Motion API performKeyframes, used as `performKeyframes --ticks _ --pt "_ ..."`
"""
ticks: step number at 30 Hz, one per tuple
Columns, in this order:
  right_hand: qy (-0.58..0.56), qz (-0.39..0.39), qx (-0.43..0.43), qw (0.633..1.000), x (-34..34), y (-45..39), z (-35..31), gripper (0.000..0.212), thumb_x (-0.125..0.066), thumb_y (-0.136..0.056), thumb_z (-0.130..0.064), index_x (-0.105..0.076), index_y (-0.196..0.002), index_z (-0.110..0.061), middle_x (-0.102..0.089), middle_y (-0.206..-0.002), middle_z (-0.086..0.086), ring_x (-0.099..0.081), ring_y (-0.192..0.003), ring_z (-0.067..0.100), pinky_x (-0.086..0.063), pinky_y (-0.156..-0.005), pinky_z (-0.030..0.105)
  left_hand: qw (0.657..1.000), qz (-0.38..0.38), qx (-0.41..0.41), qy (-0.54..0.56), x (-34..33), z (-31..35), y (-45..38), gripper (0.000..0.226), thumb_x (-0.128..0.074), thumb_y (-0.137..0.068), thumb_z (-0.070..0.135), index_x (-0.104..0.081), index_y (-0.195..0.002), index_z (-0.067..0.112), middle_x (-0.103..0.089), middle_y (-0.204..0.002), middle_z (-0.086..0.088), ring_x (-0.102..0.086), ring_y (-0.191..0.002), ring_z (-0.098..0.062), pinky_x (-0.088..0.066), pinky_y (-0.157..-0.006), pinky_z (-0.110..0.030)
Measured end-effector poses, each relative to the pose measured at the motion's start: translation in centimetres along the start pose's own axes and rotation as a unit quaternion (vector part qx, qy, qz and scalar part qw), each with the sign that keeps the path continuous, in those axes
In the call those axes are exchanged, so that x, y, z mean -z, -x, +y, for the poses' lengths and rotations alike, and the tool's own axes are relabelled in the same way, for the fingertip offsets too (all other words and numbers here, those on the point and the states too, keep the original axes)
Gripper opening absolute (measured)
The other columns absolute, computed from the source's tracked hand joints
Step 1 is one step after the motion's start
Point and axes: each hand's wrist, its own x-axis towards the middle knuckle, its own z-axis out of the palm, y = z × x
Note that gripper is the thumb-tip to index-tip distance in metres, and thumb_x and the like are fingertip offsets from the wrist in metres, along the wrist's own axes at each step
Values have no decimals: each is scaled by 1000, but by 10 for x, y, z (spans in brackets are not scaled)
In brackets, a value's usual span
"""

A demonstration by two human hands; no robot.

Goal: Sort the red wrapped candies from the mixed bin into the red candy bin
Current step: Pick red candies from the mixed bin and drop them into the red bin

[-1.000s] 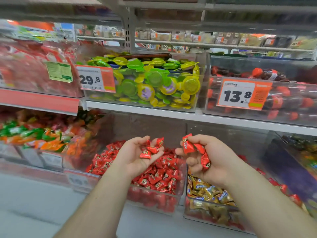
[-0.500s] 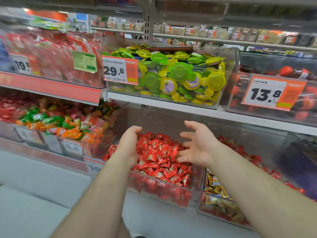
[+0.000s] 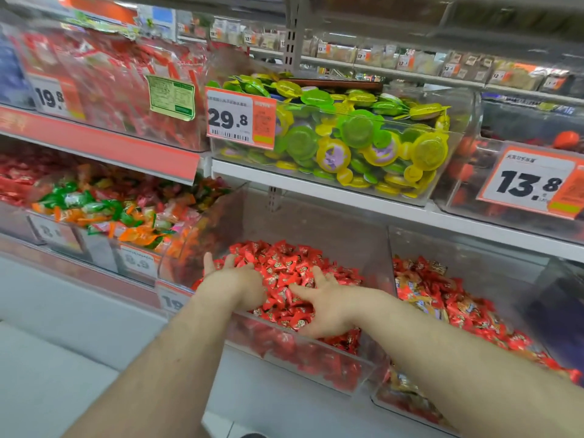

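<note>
Red foil-wrapped candies (image 3: 284, 267) fill the clear plastic red candy bin (image 3: 316, 355) on the lower shelf, heaped from its back wall down to its front lip. Both hands lie flat on that heap. The left hand (image 3: 234, 279) rests palm down toward the bin's left wall, its fingers (image 3: 208, 259) spread and straight, gripping nothing that can be seen. The right hand (image 3: 328, 305) sits near the front edge, just beside the left, fingers (image 3: 297, 290) likewise apart and lying on the wrappers; whether a piece is tucked beneath either palm cannot be told.

Just beside it, past the shared right wall, stands the clear mixed bin (image 3: 467, 248), where more red wrappers (image 3: 448, 298) lie scattered among gold and brown ones (image 3: 417, 303), thickest along its upper layer.

Judging from the flat, empty-looking hands, the step in hand is the drop-off or a levelling of the pile in the red bin. Plenty of red remains in the neighbour, so the sorting looks far from finished. The next move calls for lifting clear, crossing over the divider to the right, and pinching only red pieces without dragging gold ones along.
</note>
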Motion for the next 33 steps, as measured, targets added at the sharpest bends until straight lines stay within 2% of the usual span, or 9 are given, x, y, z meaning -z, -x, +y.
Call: performKeyframes --ticks 4,10,14,17,19,22,26,30,33 --pt "67 -36 -1 997 -7 -21 -7 109 -60 -74 -77 12 -151 -48 35 -157 3 18 -149 35 -9 -117 63 998 42 -27 36 -3 -1 4 60 -38 -98 31 -17 -154 41 2 -165 1 16 -149 -32 12 -112 -65" --pt "138 -62 -74 986 4 -28 0 101 -65 -81 -66 4 -153 -47 21 -163 4 4 -150 40 -11 -118 61 992 73 -36 99 1 5 5 61 -43 -97 34 -20 -154 37 -14 -164 1 6 -151 -31 9 -114 -62" --pt "134 49 -30 989 14 -6 4 103 -73 -74 -63 -11 -154 -43 2 -165 5 4 -151 35 10 -114 65 967 176 -69 168 6 18 8 56 -48 -93 36 -36 -148 31 -40 -153 2 -24 -147 -26 -8 -118 -60" --pt "73 152 -15 986 16 23 16 89 -66 -79 -60 -22 -153 -38 -8 -165 5 1 -152 30 12 -114 62 896 298 -172 281 12 44 18 47 -55 -89 24 -54 -136 26 -58 -137 5 -49 -130 -16 -35 -112 -38" --pt "-10 232 -23 972 9 43 25 75 -60 -84 -53 -31 -150 -35 -20 -162 2 -3 -152 26 11 -116 60 851 342 -222 331 16 66 28 45 -57 -86 14 -60 -130 22 -64 -128 5 -55 -121 -13 -40 -104 -26" --pt "-143 342 -37 928 -9 75 40 53 -56 -85 -37 -47 -137 -34 -45 -144 -9 -13 -150 22 5 -119 55 816 362 -271 361 20 99 40 46 -58 -81 7 -63 -125 19 -66 -121 5 -58 -114 -12 -40 -100 -22" --pt "-241 386 -60 889 -32 114 68 44 -58 -85 -23 -57 -129 -30 -53 -139 -7 -31 -144 18 -12 -121 48 792 360 -331 366 21 148 51 44 -57 -79 7 -65 -121 19 -66 -118 5 -58 -112 -13 -43 -99 -26" --pt "-304 405 -106 856 -44 142 106 41 -63 -82 -16 -67 -121 -26 -66 -123 -10 -57 -117 10 -38 -99 18 789 339 -371 353 18 196 58 44 -52 -77 17 -65 -119 19 -64 -117 5 -57 -112 -14 -43 -100 -27" --pt "-393 417 -181 799 -54 151 149 27 -67 -78 -12 -72 -100 -26 -73 -102 -8 -66 -100 12 -50 -94 29 812 312 -374 320 13 227 57 42 -58 -81 14 -63 -122 20 -61 -121 3 -54 -117 -16 -40 -101 -26"
